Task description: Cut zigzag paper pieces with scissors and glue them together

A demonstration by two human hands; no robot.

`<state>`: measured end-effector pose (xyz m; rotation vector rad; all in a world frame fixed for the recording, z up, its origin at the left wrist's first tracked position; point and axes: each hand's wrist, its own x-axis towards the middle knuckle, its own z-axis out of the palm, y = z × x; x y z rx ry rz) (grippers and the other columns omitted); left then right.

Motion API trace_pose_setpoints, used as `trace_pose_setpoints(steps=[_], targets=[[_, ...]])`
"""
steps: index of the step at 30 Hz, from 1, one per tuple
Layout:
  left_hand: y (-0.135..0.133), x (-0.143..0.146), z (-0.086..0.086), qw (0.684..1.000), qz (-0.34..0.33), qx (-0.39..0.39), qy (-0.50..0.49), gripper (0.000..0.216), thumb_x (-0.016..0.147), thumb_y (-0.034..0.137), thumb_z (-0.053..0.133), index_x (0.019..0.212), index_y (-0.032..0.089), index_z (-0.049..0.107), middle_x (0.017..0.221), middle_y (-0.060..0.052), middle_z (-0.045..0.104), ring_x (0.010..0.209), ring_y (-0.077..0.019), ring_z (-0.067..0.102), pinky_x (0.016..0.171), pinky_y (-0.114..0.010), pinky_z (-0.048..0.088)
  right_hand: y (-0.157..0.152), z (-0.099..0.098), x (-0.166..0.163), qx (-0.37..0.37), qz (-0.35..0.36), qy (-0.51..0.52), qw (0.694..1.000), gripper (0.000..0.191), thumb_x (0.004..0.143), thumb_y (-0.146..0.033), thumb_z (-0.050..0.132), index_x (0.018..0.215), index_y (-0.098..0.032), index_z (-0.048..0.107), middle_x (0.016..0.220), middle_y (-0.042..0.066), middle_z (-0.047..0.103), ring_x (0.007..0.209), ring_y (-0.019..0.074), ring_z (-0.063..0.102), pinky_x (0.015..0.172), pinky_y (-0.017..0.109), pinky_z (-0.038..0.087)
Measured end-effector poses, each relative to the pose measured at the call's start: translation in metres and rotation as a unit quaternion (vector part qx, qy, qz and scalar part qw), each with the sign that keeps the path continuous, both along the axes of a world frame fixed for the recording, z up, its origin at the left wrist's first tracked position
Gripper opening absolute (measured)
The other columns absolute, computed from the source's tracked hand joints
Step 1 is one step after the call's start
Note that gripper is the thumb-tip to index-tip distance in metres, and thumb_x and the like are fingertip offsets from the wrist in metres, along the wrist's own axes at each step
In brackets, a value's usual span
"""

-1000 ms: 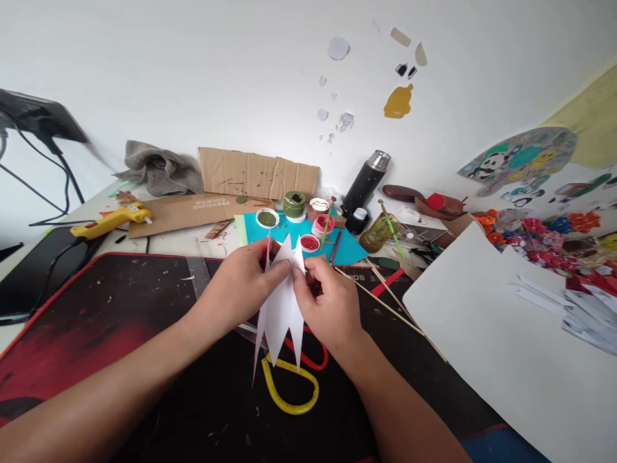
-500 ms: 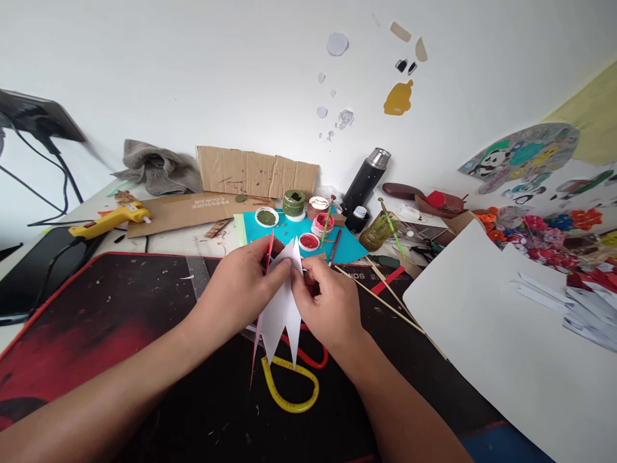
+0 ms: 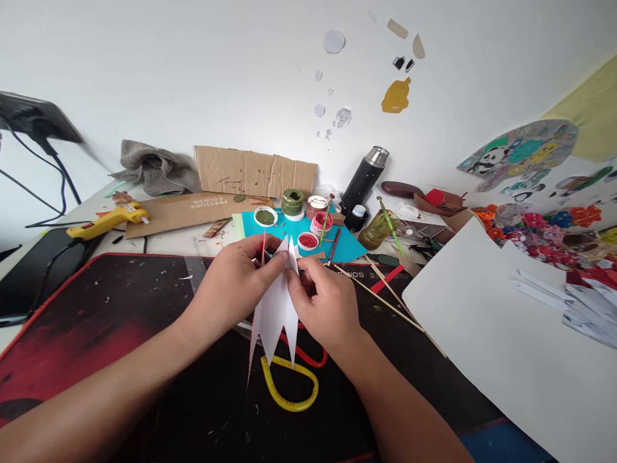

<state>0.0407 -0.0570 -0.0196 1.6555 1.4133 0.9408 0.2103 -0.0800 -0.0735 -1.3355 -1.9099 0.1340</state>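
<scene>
Between my hands stands a folded piece of white paper with pointed ends and a red outer face showing along its left edge. My left hand pinches it from the left, thumb on the white side. From the right, my right hand grips the same paper near its upper part, fingers curled; some fingertips are hidden behind it. Under the paper, scissors lie on the dark mat, with one yellow handle loop and one red handle loop showing; their blades are partly covered.
Open paint pots, among them a green pot and a red pot, stand behind my hands on blue paper. A yellow glue gun lies left. Wooden sticks and a large white sheet are right. A black flask leans back.
The paper has turned slightly, so more of the white inner side of its left panel shows. Both hands keep their hold, and the view has shifted a little.
</scene>
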Motion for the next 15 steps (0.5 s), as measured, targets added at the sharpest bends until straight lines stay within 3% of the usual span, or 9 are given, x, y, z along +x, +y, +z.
trace_pose_setpoints(steps=[15], targets=[[-0.0008,-0.0001,0.0019,1.000,-0.011,0.014,0.021,0.026,0.091,0.046,0.061,0.083,0.024,0.074,0.080,-0.002,0.076,0.074,-0.0236,0.063,0.071,-0.035,0.048,0.0004,0.0007,0.0001,-0.010,-0.005,0.000,1.000,0.019,0.106,-0.030,0.061,0.089,-0.024,0.067,0.067,0.000,0.069,0.058,0.0163,0.059,0.059,0.029,0.036]])
